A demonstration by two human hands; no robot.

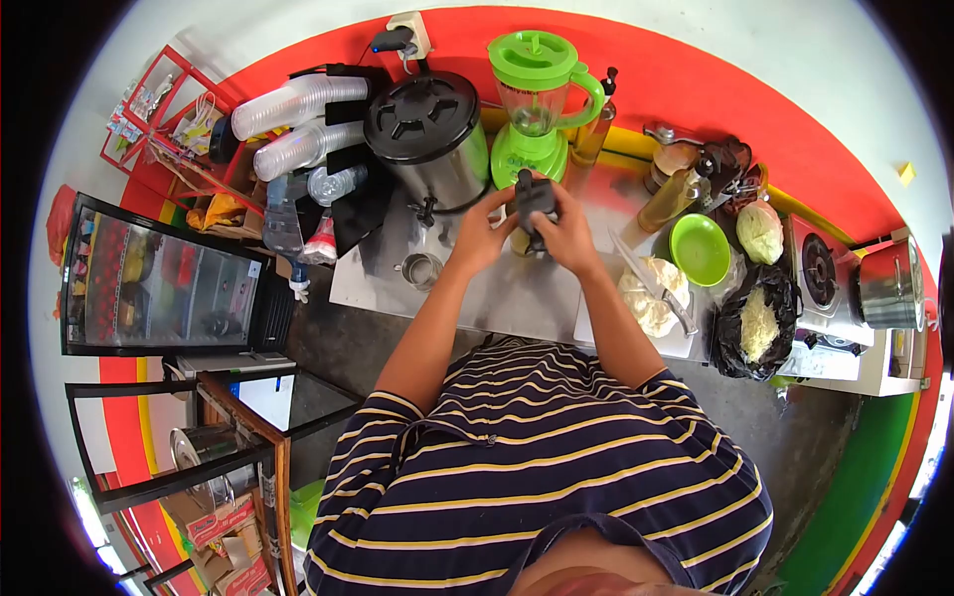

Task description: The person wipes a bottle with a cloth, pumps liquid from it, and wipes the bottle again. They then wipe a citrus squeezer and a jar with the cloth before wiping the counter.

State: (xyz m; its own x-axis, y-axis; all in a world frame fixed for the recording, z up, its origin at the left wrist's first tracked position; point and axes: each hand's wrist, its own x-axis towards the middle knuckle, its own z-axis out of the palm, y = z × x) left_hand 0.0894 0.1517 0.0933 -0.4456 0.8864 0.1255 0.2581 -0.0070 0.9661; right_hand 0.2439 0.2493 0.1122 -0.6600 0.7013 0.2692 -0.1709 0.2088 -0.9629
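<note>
My left hand and my right hand are raised over the metal counter, in front of the green blender. Between them is a small black object; its kind is not clear. The right hand's fingers wrap round it from the right side. My left fingers curl against its left side. Something pale yellow is partly visible just below it, largely hidden. A clear glass mug stands left of my left forearm. To the right, a knife lies across cut cabbage on a white board.
A steel drink dispenser with black lid stands behind. Stacked plastic cups lie at left. On the right are a green bowl, a whole cabbage, a black bag of shredded cabbage, a stove and a pot.
</note>
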